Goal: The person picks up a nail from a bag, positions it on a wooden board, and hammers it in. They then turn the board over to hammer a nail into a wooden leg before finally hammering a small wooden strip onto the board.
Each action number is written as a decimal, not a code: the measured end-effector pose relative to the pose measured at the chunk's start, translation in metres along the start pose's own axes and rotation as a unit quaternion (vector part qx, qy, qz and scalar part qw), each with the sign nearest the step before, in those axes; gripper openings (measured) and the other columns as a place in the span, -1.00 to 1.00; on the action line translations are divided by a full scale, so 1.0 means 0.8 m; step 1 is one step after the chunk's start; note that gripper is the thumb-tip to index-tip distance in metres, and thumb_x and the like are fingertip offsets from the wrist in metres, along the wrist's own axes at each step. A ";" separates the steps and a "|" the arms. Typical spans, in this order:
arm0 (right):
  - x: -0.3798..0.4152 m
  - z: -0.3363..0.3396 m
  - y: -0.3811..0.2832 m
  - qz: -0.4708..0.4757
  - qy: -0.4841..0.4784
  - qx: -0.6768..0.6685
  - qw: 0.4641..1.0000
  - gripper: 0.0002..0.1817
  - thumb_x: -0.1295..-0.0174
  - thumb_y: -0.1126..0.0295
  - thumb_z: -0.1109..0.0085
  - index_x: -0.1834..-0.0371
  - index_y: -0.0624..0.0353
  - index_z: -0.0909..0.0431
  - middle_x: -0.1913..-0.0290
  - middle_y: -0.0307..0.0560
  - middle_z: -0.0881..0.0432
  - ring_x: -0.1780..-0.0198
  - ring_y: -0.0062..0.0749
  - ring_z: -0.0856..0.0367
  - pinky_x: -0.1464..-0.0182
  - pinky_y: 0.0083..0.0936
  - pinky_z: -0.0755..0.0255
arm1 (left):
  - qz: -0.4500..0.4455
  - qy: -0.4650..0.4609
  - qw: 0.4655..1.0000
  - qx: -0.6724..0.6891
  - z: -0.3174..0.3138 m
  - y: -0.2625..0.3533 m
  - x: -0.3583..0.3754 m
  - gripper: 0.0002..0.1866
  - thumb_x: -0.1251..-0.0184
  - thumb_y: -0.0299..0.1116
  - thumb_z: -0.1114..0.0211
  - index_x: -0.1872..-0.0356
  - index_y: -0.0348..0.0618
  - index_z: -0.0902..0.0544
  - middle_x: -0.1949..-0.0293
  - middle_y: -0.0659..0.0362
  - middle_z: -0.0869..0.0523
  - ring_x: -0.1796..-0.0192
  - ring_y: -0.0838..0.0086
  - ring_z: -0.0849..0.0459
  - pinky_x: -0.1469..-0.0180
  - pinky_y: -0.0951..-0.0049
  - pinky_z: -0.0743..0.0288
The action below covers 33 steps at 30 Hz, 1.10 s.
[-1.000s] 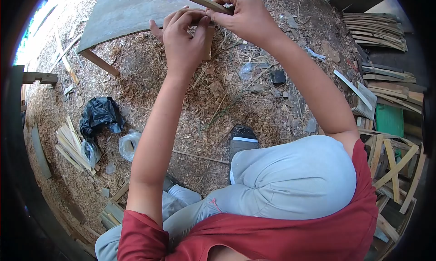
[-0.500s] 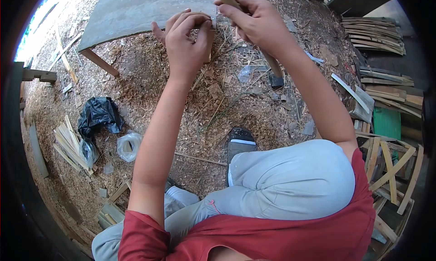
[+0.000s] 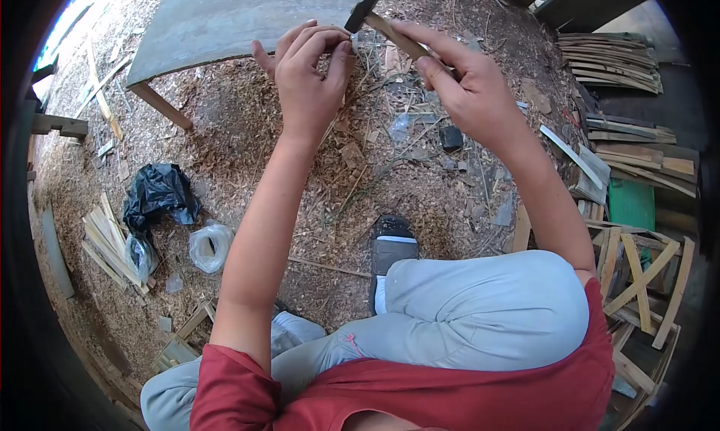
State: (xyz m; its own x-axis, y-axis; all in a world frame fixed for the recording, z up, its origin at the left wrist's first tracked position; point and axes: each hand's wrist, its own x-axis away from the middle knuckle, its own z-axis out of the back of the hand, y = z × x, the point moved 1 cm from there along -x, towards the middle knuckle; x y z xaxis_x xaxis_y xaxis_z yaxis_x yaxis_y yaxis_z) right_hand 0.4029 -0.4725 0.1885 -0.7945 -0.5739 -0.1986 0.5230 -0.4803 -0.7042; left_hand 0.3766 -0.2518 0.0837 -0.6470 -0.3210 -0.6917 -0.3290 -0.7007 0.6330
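Holding a hammer (image 3: 396, 36) at top middle is the right hand (image 3: 474, 84). The left hand (image 3: 309, 75) curls by the worktop (image 3: 244, 18), grip unclear.

At top centre, my left hand (image 3: 311, 67) covers the near corner of the board (image 3: 255, 15), and I cannot tell what sits under my fingertips, or whether the hammer (image 3: 365, 9) touches them. My right hand (image 3: 472, 90) hides the lower end of its handle (image 3: 400, 37). The frame's top edge cuts off the board. At lower left, my left arm (image 3: 259, 206) blocks most of 1 shoe (image 3: 280, 308). Glare washes out the upper left.
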 end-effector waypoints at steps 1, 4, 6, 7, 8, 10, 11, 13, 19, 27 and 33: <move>0.001 -0.001 -0.002 0.003 0.014 -0.002 1.000 -0.54 -0.59 0.39 -0.14 -0.50 -0.16 -0.65 0.36 -0.07 -0.75 0.51 -0.58 -0.49 0.37 -0.47 -0.46 | 0.000 -0.001 1.000 0.002 -0.001 -0.001 0.000 -0.93 -0.44 -0.28 -0.48 0.19 0.07 -0.87 0.05 0.33 -0.89 -0.39 0.30 -0.66 -0.71 -0.16 0.49; 0.001 -0.001 -0.009 0.002 0.014 0.009 1.000 -0.54 -0.59 0.39 -0.15 -0.50 -0.16 -0.65 0.33 -0.02 -0.79 0.52 -0.55 -0.50 0.37 -0.45 -0.47 | -0.008 0.001 1.000 0.000 0.003 0.004 -0.002 -0.92 -0.44 -0.28 -0.48 0.18 0.05 -0.88 0.06 0.34 -0.89 -0.39 0.29 -0.66 -0.71 -0.16 0.47; 0.000 0.000 -0.011 -0.001 0.002 0.024 1.000 -0.54 -0.59 0.39 -0.15 -0.50 -0.17 -0.65 0.32 -0.01 -0.81 0.53 -0.52 -0.52 0.37 -0.44 -0.48 | 0.000 -0.021 0.999 -0.031 0.007 0.013 -0.001 -0.89 -0.44 -0.45 -0.46 0.09 -0.16 -0.83 -0.01 0.22 -0.88 -0.39 0.17 -0.64 -0.54 0.16 -0.31; 0.000 0.000 -0.009 0.001 0.014 0.011 1.000 -0.55 -0.59 0.38 -0.15 -0.50 -0.17 -0.65 0.28 0.01 -0.83 0.53 -0.50 -0.54 0.37 -0.42 -0.49 | -0.001 -0.022 0.999 -0.030 0.006 0.013 -0.002 -0.89 -0.44 -0.45 -0.46 0.09 -0.16 -0.83 -0.01 0.22 -0.88 -0.39 0.17 -0.64 -0.54 0.16 -0.31; -0.001 0.000 -0.009 0.003 0.025 -0.002 1.000 -0.55 -0.59 0.38 -0.15 -0.50 -0.17 -0.65 0.24 0.03 -0.85 0.53 -0.47 -0.57 0.36 -0.41 -0.50 | -0.001 -0.023 0.999 -0.028 0.006 0.012 -0.002 -0.89 -0.44 -0.45 -0.46 0.09 -0.15 -0.83 -0.01 0.22 -0.88 -0.39 0.18 -0.64 -0.54 0.15 -0.29; -0.001 -0.001 -0.012 0.043 0.055 -0.001 0.998 -0.55 -0.59 0.38 -0.15 -0.50 -0.15 -0.65 0.23 0.03 -0.85 0.52 -0.47 -0.58 0.37 -0.40 -0.50 | 0.000 -0.025 0.999 -0.025 0.007 0.011 -0.002 -0.90 -0.44 -0.45 -0.46 0.09 -0.15 -0.83 -0.01 0.23 -0.88 -0.39 0.18 -0.64 -0.55 0.15 -0.28; -0.001 0.000 -0.014 0.085 0.086 0.000 0.993 -0.55 -0.59 0.39 -0.16 -0.50 -0.14 -0.65 0.21 0.04 -0.85 0.51 -0.47 -0.60 0.37 -0.40 -0.50 | -0.009 -0.024 0.999 -0.031 0.008 0.012 -0.003 -0.90 -0.44 -0.44 -0.46 0.09 -0.15 -0.83 0.00 0.24 -0.88 -0.39 0.18 -0.64 -0.55 0.15 -0.28; -0.001 -0.002 -0.007 0.059 0.050 0.030 0.997 -0.55 -0.59 0.40 -0.17 -0.49 -0.12 -0.66 0.19 0.02 -0.86 0.51 -0.48 -0.60 0.38 -0.39 -0.50 | -0.019 -0.023 0.999 -0.037 0.008 0.012 -0.004 -0.90 -0.45 -0.44 -0.46 0.09 -0.14 -0.83 0.00 0.24 -0.88 -0.39 0.18 -0.64 -0.55 0.16 -0.28; 0.003 0.001 -0.030 0.039 0.083 -0.027 0.995 -0.56 -0.59 0.40 -0.16 -0.48 -0.15 -0.68 0.23 0.02 -0.85 0.51 -0.49 -0.59 0.39 -0.38 -0.48 | -0.009 -0.020 1.000 -0.010 0.005 0.009 -0.002 -0.90 -0.45 -0.43 -0.45 0.10 -0.14 -0.84 0.00 0.25 -0.88 -0.39 0.19 -0.64 -0.53 0.15 -0.30; 0.002 -0.001 -0.018 0.019 0.049 0.026 0.998 -0.53 -0.58 0.46 -0.14 -0.49 -0.14 -0.66 0.25 0.02 -0.82 0.50 -0.53 -0.59 0.40 -0.42 -0.46 | -0.006 -0.025 0.999 -0.022 0.007 0.012 -0.002 -0.90 -0.43 -0.43 -0.46 0.12 -0.15 -0.84 0.01 0.24 -0.88 -0.39 0.18 -0.64 -0.53 0.15 -0.30; 0.003 -0.003 -0.025 0.060 0.098 -0.021 0.993 -0.53 -0.58 0.46 -0.15 -0.50 -0.14 -0.66 0.18 0.02 -0.85 0.50 -0.52 -0.59 0.39 -0.46 -0.48 | 0.003 -0.019 0.999 -0.030 0.007 0.015 -0.001 -0.90 -0.43 -0.43 -0.46 0.12 -0.15 -0.84 0.00 0.25 -0.88 -0.39 0.18 -0.64 -0.54 0.15 -0.28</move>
State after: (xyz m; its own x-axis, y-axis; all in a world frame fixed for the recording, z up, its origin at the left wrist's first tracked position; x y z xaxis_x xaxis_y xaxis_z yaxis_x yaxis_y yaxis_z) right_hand 0.3898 -0.4627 0.2002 -0.7741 -0.4839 -0.4082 0.6072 -0.3852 -0.6949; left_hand 0.3691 -0.2566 0.0938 -0.6752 -0.3006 -0.6736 -0.2841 -0.7368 0.6135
